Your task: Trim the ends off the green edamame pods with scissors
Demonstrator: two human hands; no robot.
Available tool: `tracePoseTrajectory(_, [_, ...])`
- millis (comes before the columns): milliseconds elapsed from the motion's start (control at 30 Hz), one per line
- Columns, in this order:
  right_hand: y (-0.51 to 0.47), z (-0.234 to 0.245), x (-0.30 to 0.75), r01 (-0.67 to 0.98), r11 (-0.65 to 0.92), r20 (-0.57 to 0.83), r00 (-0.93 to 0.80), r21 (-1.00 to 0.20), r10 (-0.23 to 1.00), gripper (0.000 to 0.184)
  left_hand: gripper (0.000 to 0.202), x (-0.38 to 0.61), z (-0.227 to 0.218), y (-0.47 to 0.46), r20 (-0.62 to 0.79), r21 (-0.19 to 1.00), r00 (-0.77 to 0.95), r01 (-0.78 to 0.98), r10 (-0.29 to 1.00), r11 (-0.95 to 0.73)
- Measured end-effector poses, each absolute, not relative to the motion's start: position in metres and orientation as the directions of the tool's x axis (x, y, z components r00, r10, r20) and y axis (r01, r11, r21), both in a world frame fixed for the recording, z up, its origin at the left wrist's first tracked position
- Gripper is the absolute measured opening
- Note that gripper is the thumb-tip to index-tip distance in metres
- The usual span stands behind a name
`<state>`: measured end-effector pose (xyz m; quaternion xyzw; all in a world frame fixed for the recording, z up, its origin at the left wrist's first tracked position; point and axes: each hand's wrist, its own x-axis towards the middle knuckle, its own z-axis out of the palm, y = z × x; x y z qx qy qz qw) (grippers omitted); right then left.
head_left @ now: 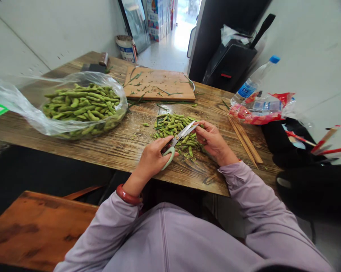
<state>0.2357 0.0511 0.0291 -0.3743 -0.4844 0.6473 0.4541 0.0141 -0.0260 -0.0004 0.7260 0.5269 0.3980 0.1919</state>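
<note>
My left hand (153,155) is closed around the pale green handles of a pair of scissors (170,155). Their blades are parted and point up and to the right, reaching the fingertips of my right hand (211,140). Those fingers pinch what seems to be an edamame pod, mostly hidden by the fingers and blades. Under both hands, a loose pile of edamame pods (173,124) lies on the wooden table (142,130), with small trimmed bits around it. To the left, a clear plastic bag (122,104) holds many more edamame pods (85,102).
Behind the pile lies a wooden cutting board (159,85) strewn with green scraps. At right are wooden chopsticks (244,139), a water bottle (252,83) and red-and-clear plastic packaging (258,109). A wooden stool (40,230) stands at lower left; a bucket (126,49) is beyond the table.
</note>
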Motion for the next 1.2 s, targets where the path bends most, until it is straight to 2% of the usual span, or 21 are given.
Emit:
tracePoseTrajectory(167, [0.051, 0.028, 0.235, -0.212, -0.083, -0.015, -0.307, -0.974, 0.952, 0.048, 0.052, 0.014, 0.001, -0.027, 0.361, 0.692, 0.149, 0.619, 0.921, -0.371])
tracePoseTrajectory(433, [0.051, 0.028, 0.233, -0.142, 0.070, 0.108, -0.288, -0.987, 0.951, 0.044, 0.054, 0.014, 0.001, -0.027, 0.366, 0.696, 0.142, 0.614, 0.920, -0.372])
tracePoseTrajectory(567, [0.051, 0.022, 0.231, -0.123, 0.114, 0.149, -0.334, -0.986, 0.931, 0.040, 0.053, 0.014, 0.001, -0.027, 0.376, 0.706, 0.137, 0.598, 0.916, -0.379])
tracePoseTrajectory(767, [0.051, 0.016, 0.230, -0.006, 0.257, 0.240, -0.375, -0.967, 0.895, 0.040, 0.055, 0.013, 0.000, -0.026, 0.398, 0.702, 0.150, 0.586, 0.905, -0.406])
tracePoseTrajectory(1000, [0.051, 0.015, 0.232, 0.057, 0.357, 0.314, -0.363, -0.932, 0.877, 0.035, 0.043, 0.012, -0.001, -0.026, 0.413, 0.640, 0.175, 0.643, 0.894, -0.421])
tracePoseTrajectory(1200, [0.052, 0.016, 0.234, 0.104, 0.433, 0.375, -0.347, -0.895, 0.859, 0.023, 0.044, 0.013, 0.000, -0.028, 0.395, 0.587, 0.182, 0.704, 0.900, -0.400])
